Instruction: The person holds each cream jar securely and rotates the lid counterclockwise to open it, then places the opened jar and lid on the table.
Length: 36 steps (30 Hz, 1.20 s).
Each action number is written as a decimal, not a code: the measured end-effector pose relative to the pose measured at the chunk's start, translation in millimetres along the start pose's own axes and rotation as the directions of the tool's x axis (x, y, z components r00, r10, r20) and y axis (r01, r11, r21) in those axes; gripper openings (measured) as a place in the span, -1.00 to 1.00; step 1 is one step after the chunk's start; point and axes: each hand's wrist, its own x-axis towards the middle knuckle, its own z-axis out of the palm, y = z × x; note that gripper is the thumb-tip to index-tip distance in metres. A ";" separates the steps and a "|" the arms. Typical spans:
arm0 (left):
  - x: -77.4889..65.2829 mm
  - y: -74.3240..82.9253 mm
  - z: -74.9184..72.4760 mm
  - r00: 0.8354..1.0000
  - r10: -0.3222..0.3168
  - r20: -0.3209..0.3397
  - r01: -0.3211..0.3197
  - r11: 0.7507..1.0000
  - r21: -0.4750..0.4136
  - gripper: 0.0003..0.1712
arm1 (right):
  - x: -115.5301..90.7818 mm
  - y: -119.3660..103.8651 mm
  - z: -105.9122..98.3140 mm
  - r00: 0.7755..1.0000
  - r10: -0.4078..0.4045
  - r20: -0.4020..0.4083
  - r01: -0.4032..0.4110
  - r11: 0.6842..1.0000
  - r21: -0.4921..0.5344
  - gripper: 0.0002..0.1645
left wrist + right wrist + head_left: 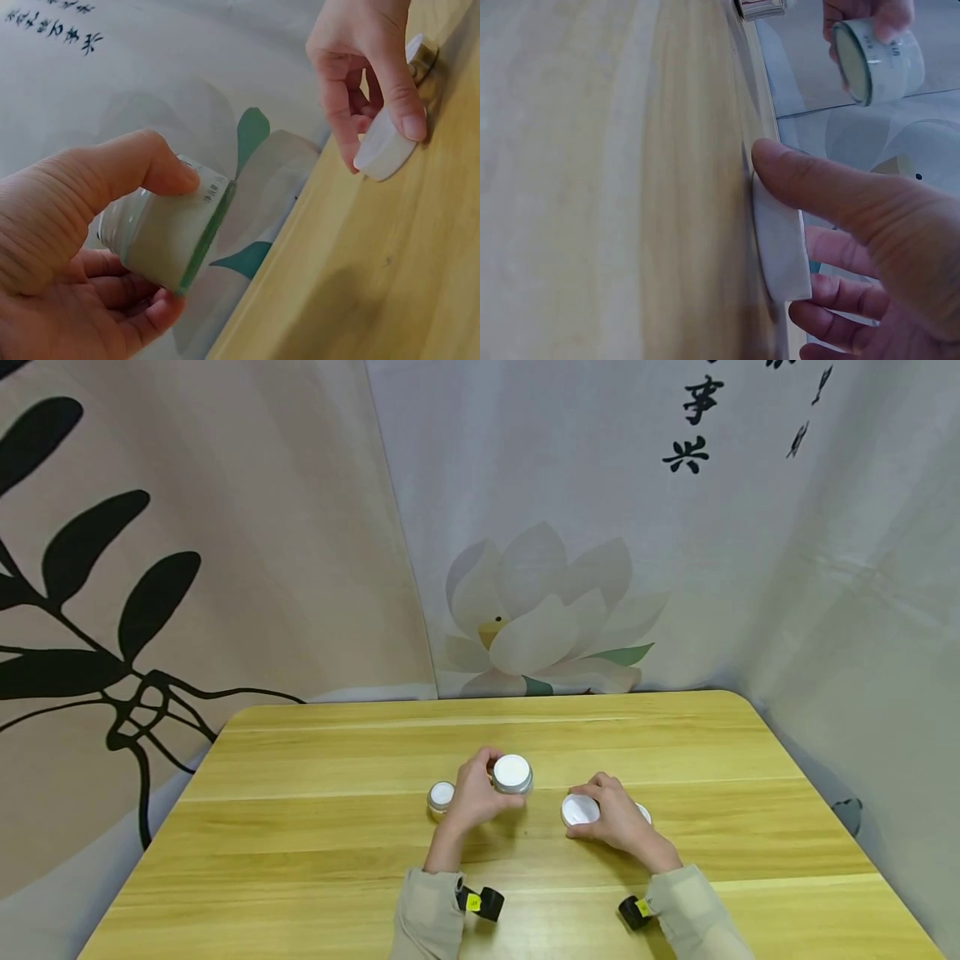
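My left hand [474,793] grips a glass jar [176,232] with a pale label, held up off the table. Its threaded neck shows in the left wrist view, and in the head view its top [512,772] looks white. A round white lid [581,810] is pinched between the thumb and fingers of my right hand [617,821]. This lid [778,236] is at the tabletop, its flat face toward the wood; whether it touches cannot be told. Beside my left hand stands a smaller jar [441,795] with a white top, partly hidden by the wrist.
Another small white-topped container [424,56] stands behind my right hand, mostly covered by it in the head view. The wooden table [315,827] meets a hanging printed curtain [600,527] at its far edge. Each wrist wears a black camera strap [480,902].
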 end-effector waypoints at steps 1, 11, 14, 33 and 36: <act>0.2 -1.3 0.5 1.000 -0.005 0.006 0.005 1.000 0.008 -0.34 | 0.1 0.2 0.0 1.000 0.002 0.001 -0.002 1.000 0.001 -0.31; -0.8 -9.9 6.3 0.995 -0.069 0.069 0.065 0.997 0.050 -0.33 | 1.1 1.2 0.7 1.000 0.015 0.002 -0.015 1.000 0.002 -0.30; -1.0 -11.4 7.7 0.995 -0.067 0.080 0.065 0.997 0.038 -0.32 | 1.0 0.9 0.6 1.000 0.016 0.003 -0.016 1.000 0.004 -0.30; -5.2 -29.9 23.9 0.986 -0.115 0.124 0.107 0.991 0.075 -0.33 | -0.2 0.6 0.4 1.000 0.023 0.011 -0.023 1.000 0.012 -0.30; -5.6 -31.2 25.1 0.987 -0.108 0.121 0.099 0.992 0.074 -0.33 | -0.4 0.8 0.3 1.000 0.021 0.011 -0.021 1.000 0.012 -0.30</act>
